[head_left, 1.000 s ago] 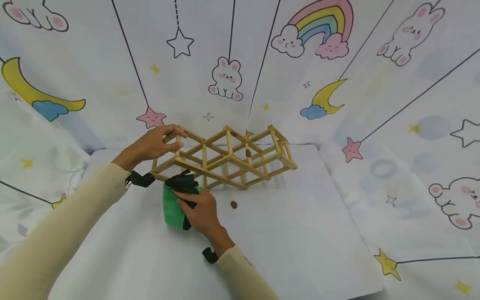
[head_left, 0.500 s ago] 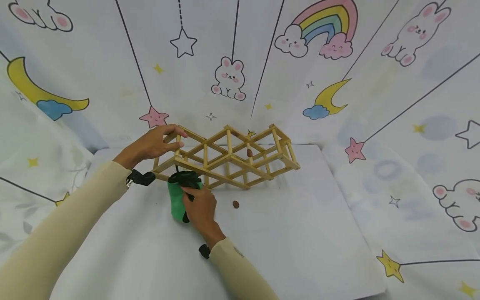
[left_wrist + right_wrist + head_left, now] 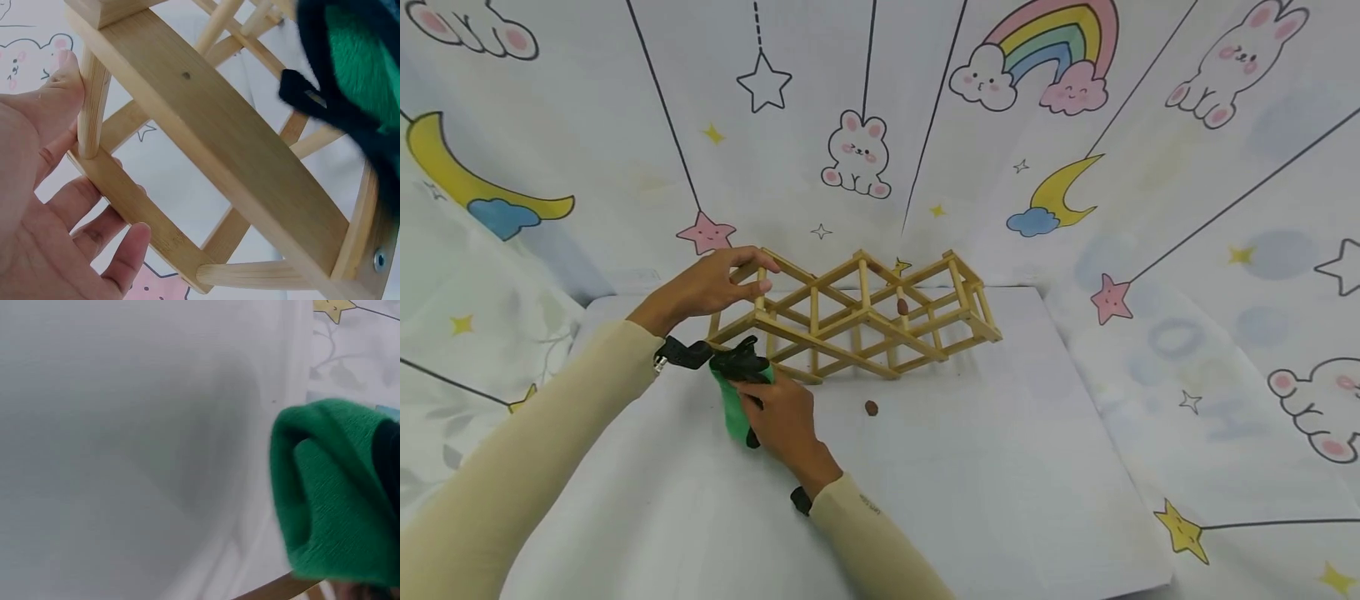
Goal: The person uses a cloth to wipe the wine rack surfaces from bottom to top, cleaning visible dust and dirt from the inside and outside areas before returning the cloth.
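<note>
In the head view a wooden lattice rack (image 3: 865, 317) stands at the back of the white table. My left hand (image 3: 700, 287) holds its left end, the thumb and fingers about an upright dowel (image 3: 94, 103) and a slat in the left wrist view. Below that end, my right hand (image 3: 786, 421) grips a green cloth (image 3: 733, 408) with black edging, its black part bunched up against the rack's lower front. Blurred, the green cloth (image 3: 362, 62) shows at the upper right of the left wrist view. In the right wrist view its folded end (image 3: 344, 494) hangs free.
A small brown lump (image 3: 871, 407) lies on the white table (image 3: 1000, 467) in front of the rack. Another brown lump (image 3: 902, 307) shows among the rack's bars. Printed white sheets (image 3: 775, 167) hang close behind and at both sides.
My right hand shifts slightly right with the cloth, then back left along the rack's lower front. The left hand keeps its place on the rack.
</note>
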### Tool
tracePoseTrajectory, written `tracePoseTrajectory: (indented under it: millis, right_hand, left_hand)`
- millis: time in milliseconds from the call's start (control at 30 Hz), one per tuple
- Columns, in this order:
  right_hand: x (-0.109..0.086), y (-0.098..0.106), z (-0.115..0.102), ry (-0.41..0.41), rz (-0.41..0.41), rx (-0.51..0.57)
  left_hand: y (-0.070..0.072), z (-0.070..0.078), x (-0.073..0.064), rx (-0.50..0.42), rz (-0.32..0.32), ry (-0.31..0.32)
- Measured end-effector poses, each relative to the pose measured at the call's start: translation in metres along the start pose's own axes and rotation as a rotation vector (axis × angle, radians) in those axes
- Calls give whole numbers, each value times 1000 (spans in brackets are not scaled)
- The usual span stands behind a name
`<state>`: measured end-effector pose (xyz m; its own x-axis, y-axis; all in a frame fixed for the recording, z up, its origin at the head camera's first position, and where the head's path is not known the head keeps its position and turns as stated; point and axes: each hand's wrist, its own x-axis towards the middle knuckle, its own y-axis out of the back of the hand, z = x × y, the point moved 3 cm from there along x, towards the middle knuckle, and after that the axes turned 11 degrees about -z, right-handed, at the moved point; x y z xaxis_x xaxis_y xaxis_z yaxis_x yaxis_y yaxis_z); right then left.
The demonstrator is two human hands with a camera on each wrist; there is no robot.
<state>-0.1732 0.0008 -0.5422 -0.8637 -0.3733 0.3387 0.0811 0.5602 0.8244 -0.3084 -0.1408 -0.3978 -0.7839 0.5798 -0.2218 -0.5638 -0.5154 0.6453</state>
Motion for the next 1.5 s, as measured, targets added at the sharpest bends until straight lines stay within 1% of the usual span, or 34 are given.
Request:
tracePoseTrajectory:
  millis: [100,133,167,200,233,300,367,400,433,467,500,567,633,667,700,733,767,800,833,900,967,1000,1033,1067,1100,1133,1200,1267,1300,1333,1367,1400,1433,1500]
  right_hand:
    - [-7,-1,10,-166,-12,14]
    - [-9,-1,12,-201,-4,27]
    - [-10,-1,13,-211,10,38]
    - [-11,-2,13,-193,22,40]
    - [-11,-2,11,-152,35,39]
    - [-8,0,3,-22,46,40]
    - [-3,1,-7,99,35,33]
    - [-1,0,-11,129,29,26]
    - [1,0,-13,128,25,32]
    - [3,0,-13,101,18,47]
    - [4,-2,-11,48,12,65]
    - [1,-4,-1,-114,0,141]
    - [-7,-7,15,-278,-11,253]
    - [-12,-9,23,-345,-14,295]
    - [-16,-10,30,-392,-12,327]
    - [-20,-11,34,-419,-5,355]
    - [-22,-11,37,-422,6,370]
    - [-24,-11,38,-393,15,374]
    - [-24,-10,35,-350,22,368]
    - [-21,-6,25,-226,30,364]
    - [-16,-3,13,-110,19,368]
    - [-13,-2,8,-76,10,373]
    - [-11,-1,5,-68,1,381]
    - [-9,-1,5,-81,-1,387]
    - [-8,-3,6,-118,-1,398]
    - [-9,-4,10,-174,-2,405]
    - [-14,-9,20,-314,-2,420]
    - [-25,-14,33,-453,2,428]
    - [-31,-16,39,-513,8,425]
    - [-36,-17,44,-553,15,419]
    - [-40,-18,47,-574,24,418]
    - [-43,-19,48,-569,37,415]
    - [-45,-18,48,-542,41,423]
    - [-44,-14,42,-437,44,433]
  left_hand:
    - [1,1,0,10,0,1]
    - [1,1,0,13,0,-4]
    - [1,1,0,10,0,-10]
    - [2,1,1,5,0,-16]
    - [2,1,1,1,1,-24]
    - [3,1,1,-2,4,-30]
    - [2,0,1,-6,7,-27]
    - [2,0,1,-7,8,-27]
    - [1,0,1,-8,8,-27]
    - [0,0,1,-11,9,-27]
    - [-1,-1,1,-17,8,-27]
    - [-3,-1,3,-27,8,-31]
    - [-4,-1,4,-23,6,-33]
    - [-4,-1,4,-21,6,-33]
    - [-3,-1,4,-17,5,-33]
    - [-2,0,5,-11,6,-33]
    - [-1,0,5,-7,7,-33]
    - [0,-1,4,-6,7,-30]
    - [0,-1,4,-6,8,-30]
    - [1,-2,4,-4,10,-29]
    - [0,-4,4,-4,16,-27]
    - [0,-6,5,-5,20,-28]
    - [-1,-7,5,-6,23,-32]
    - [-2,-7,5,-9,25,-35]
    - [-3,-8,5,-12,26,-35]
    - [-3,-9,5,-12,26,-33]
    - [-4,-9,5,-15,21,-28]
    - [-4,-9,4,-14,18,-24]
    - [-4,-9,4,-12,16,-23]
    - [-3,-8,4,-13,15,-28]
    - [-3,-8,4,-13,17,-33]
    - [-2,-8,3,-14,19,-38]
    - [-2,-8,3,-12,19,-42]
    - [-2,-8,3,-12,21,-46]
